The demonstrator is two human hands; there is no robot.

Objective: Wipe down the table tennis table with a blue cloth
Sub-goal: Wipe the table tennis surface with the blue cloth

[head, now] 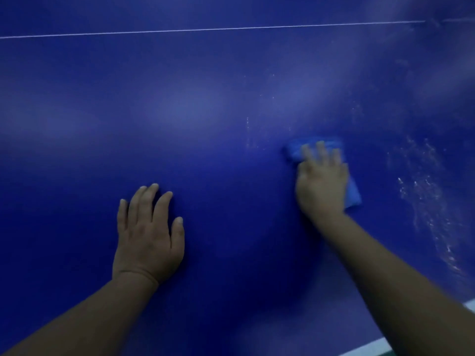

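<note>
The right hand [321, 181] presses flat, fingers [320, 152] straight, on a folded blue cloth [353, 194] lying on the dark blue table tennis table [205, 111]. The left hand [147, 235] rests palm-down on the table, well apart. Whitish smears [424, 191] streak the surface right of the cloth. A thin white line [205, 29] crosses the far side.

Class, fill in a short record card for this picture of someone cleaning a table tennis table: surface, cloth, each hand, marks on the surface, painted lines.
Surface: dark blue table tennis table
Cloth: folded blue cloth, lying flat on the table under the right hand
Left hand: flat on the bare table, fingers spread, holds nothing
Right hand: presses on the cloth, fingers straight, blurred
Marks: whitish streaks to the right of the cloth
Lines: thin white line far side; white edge stripe bottom right
</note>
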